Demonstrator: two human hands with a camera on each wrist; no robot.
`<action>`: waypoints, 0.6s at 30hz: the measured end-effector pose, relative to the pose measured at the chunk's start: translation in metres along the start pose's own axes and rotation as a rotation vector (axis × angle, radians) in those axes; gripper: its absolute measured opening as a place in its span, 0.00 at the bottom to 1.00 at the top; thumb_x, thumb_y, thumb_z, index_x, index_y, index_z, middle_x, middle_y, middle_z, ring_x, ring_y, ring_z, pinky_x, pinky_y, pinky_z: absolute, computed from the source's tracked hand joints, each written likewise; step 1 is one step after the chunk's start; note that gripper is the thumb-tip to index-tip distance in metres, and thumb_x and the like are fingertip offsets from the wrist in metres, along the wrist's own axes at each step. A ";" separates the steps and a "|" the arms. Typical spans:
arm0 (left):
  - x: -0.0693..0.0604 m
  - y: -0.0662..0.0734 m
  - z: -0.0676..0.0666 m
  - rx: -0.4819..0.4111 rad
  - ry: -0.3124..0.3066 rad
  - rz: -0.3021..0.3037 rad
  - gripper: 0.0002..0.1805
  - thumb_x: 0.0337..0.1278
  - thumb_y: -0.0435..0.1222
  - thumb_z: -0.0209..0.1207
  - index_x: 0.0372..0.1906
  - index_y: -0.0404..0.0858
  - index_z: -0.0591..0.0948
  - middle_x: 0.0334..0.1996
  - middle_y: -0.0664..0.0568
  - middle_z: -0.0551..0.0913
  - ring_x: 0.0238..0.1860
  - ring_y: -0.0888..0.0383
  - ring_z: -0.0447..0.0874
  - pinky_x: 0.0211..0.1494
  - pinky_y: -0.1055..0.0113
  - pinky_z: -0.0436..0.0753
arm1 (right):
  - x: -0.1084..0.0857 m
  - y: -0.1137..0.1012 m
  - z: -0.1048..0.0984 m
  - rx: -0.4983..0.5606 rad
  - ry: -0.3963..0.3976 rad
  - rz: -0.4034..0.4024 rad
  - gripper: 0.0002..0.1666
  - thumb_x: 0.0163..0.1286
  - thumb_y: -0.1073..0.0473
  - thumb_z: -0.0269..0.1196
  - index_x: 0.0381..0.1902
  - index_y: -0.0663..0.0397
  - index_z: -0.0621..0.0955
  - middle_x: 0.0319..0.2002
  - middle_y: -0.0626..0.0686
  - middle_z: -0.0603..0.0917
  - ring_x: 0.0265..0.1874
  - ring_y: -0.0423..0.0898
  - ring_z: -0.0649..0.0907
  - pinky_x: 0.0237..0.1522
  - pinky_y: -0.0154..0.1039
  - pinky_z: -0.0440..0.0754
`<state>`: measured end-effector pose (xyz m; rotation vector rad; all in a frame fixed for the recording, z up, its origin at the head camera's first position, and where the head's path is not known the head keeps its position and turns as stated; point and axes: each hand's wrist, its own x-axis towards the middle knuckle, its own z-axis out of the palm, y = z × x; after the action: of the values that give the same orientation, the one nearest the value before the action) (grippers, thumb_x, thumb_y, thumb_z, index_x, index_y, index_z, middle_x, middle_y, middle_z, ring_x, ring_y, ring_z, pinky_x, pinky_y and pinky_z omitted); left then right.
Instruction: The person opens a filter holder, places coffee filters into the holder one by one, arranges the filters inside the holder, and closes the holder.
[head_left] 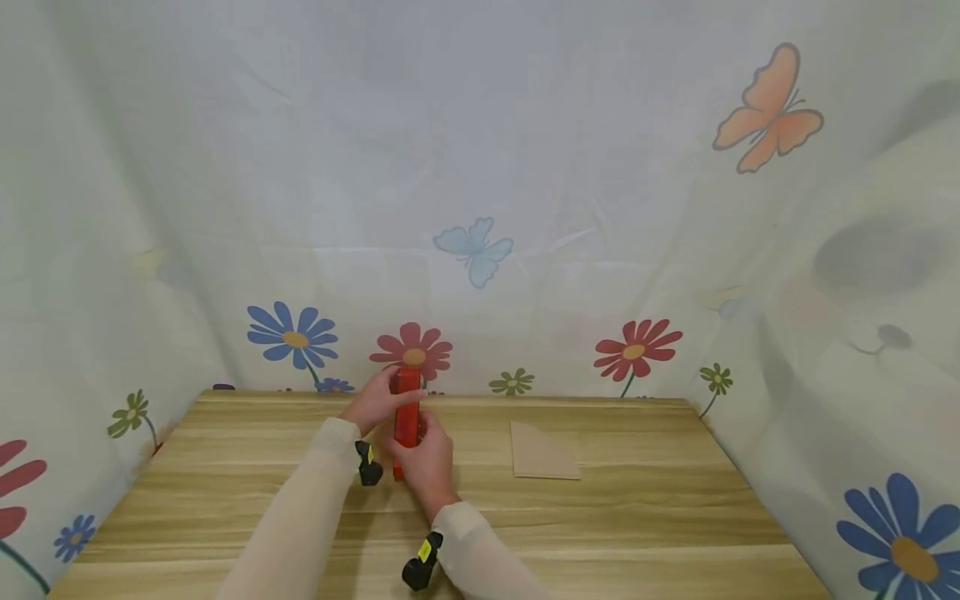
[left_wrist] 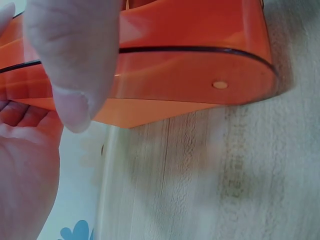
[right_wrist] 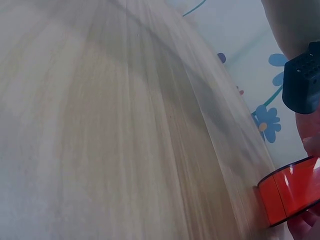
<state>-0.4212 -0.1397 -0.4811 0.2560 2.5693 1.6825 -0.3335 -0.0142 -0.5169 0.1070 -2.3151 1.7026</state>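
Pale sleeves (head_left: 288, 525), two, each with a black wrist device (head_left: 422, 563). Left hand (head_left: 375, 403): gripping the far part of the red case (head_left: 407, 421) between thumb and fingers. Right hand (head_left: 430, 463): gripping its near part. Case: elongated, glossy, round-ended, over the wood-grain table (head_left: 637, 517). Tan sheet (head_left: 542, 454), one edge curved: flat, right of the case.

I'm seeing the case (head_left: 407, 425) over the bench (head_left: 637, 508), the left fingers (head_left: 389, 377) sitting at its far end, the right fingers (head_left: 428, 426) at its nearer end. Well apart to the right, a cardboard piece (head_left: 543, 454) is lying on the bench. Behind and along both sides, a backdrop (head_left: 510, 125) is hanging.
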 end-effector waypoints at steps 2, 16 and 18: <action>0.000 0.001 0.000 -0.002 -0.004 0.004 0.38 0.61 0.49 0.70 0.72 0.44 0.68 0.67 0.45 0.77 0.68 0.43 0.75 0.73 0.38 0.71 | 0.000 0.000 0.000 -0.021 0.008 -0.013 0.26 0.57 0.60 0.77 0.54 0.55 0.81 0.46 0.53 0.89 0.43 0.47 0.88 0.52 0.47 0.88; -0.008 0.009 0.000 0.019 0.018 0.027 0.39 0.58 0.53 0.71 0.71 0.45 0.71 0.65 0.46 0.80 0.65 0.45 0.78 0.72 0.40 0.74 | 0.003 0.002 -0.002 -0.089 0.045 -0.083 0.20 0.55 0.61 0.77 0.46 0.58 0.86 0.36 0.55 0.91 0.33 0.49 0.88 0.39 0.38 0.87; -0.008 0.009 -0.001 0.021 0.029 0.022 0.38 0.58 0.53 0.71 0.69 0.44 0.72 0.63 0.47 0.81 0.64 0.45 0.79 0.71 0.41 0.75 | 0.003 0.002 -0.003 -0.089 0.044 -0.094 0.20 0.54 0.61 0.77 0.45 0.58 0.86 0.36 0.54 0.91 0.32 0.47 0.87 0.39 0.38 0.88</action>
<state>-0.4127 -0.1380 -0.4730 0.2642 2.6158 1.6789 -0.3359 -0.0103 -0.5173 0.1568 -2.3120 1.5395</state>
